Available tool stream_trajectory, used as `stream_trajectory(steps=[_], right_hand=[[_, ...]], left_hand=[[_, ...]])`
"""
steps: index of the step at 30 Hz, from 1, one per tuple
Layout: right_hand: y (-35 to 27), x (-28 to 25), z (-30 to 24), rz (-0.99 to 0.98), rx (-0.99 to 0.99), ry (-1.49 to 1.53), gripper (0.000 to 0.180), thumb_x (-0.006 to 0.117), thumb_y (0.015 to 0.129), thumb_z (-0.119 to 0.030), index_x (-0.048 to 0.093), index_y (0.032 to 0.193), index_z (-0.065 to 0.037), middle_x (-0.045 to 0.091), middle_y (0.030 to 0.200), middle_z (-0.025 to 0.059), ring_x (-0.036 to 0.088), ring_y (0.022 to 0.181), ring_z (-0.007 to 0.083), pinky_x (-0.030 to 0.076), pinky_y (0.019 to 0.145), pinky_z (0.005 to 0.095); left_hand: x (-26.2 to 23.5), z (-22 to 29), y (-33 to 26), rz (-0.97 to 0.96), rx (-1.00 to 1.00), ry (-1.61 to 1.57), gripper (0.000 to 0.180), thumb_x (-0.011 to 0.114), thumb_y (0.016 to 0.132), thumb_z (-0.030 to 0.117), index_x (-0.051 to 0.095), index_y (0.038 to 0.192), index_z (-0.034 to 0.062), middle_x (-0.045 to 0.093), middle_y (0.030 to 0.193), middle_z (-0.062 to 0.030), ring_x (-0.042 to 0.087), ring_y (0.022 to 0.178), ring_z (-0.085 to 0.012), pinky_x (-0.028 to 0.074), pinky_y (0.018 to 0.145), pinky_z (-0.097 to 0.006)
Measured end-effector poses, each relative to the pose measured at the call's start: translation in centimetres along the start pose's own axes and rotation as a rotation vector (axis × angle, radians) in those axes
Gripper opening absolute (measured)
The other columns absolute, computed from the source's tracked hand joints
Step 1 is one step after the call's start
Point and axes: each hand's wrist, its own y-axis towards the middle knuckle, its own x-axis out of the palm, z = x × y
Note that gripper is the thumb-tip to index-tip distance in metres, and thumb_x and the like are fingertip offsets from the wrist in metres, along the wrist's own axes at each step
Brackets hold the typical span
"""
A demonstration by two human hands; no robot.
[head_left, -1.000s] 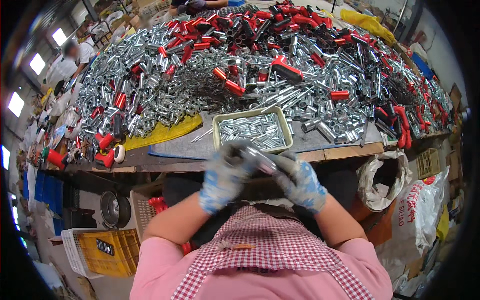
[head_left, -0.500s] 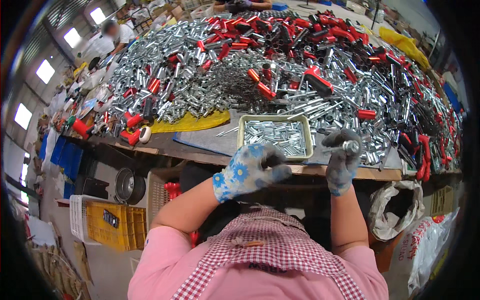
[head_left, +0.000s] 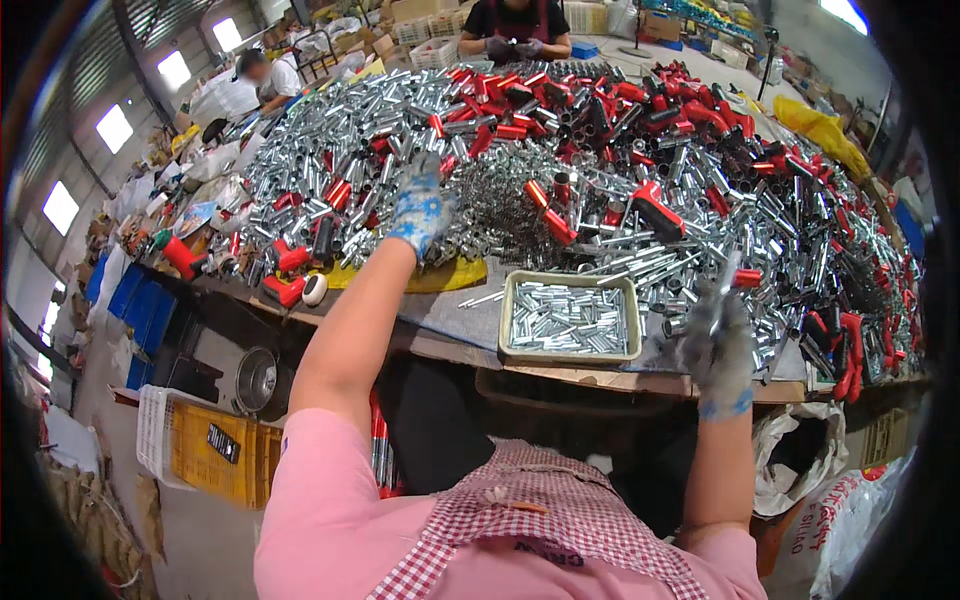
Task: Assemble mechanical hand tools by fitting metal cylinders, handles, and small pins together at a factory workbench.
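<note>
My left hand, in a grey glove with blue flowers, reaches over the heap of shiny metal tubes. Its fingers are stretched out at the tubes and look empty. My right hand, gloved the same way and blurred by motion, is closed around a slim silver metal tube that points up and away. Between the hands, at the table's front edge, a pale rectangular tray holds many short metal pins. Small metal fittings and dark springs lie just right of my left hand.
Red-and-black handles are scattered through the heap. A yellow cloth lies under its front. Beneath the table stand a yellow crate and an open white sack. Across the table a person works with gloved hands.
My left hand has moved from beside the tray forward and left to the heap. My right hand has shifted slightly right, with the tube now pointing away. The view has tilted upward.
</note>
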Motion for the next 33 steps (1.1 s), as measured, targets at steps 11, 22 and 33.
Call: stream_trajectory(steps=[11,22,33], right_hand=[[-7.1,0.7,2.3,-0.226,0.202,-0.694,0.065,0.061,0.084,-0.031,0.045,0.138,0.001,0.061,0.078,0.0056,0.053,0.059,0.0091,0.038,0.046,0.0204],[-5.9,0.3,3.3,-0.251,0.087,-0.649,0.069,0.063,0.086,-0.035,0.042,0.139,0.003,0.059,0.078,0.0084,0.049,0.053,0.0098,0.037,0.045,0.0209],[-6.3,-1.9,3.7,-0.162,0.060,-0.603,0.067,0.063,0.087,-0.032,0.041,0.141,0.001,0.059,0.076,0.0077,0.050,0.054,0.0100,0.038,0.045,0.0210]], left_hand=[[0.6,-0.3,7.4,0.152,0.130,0.184,0.023,0.058,0.084,0.008,0.066,0.104,0.0032,0.068,0.101,-0.0179,0.065,0.097,-0.0332,0.051,0.089,-0.041],[-1.7,1.9,8.1,0.842,0.268,-0.353,0.015,0.065,0.086,0.004,0.066,0.101,0.0029,0.068,0.091,-0.0086,0.064,0.082,-0.0188,0.050,0.080,-0.031],[7.3,0.6,4.9,0.026,-0.022,0.049,0.033,0.060,0.080,0.011,0.059,0.112,0.0031,0.063,0.103,-0.0275,0.063,0.091,-0.0431,0.051,0.082,-0.047]])
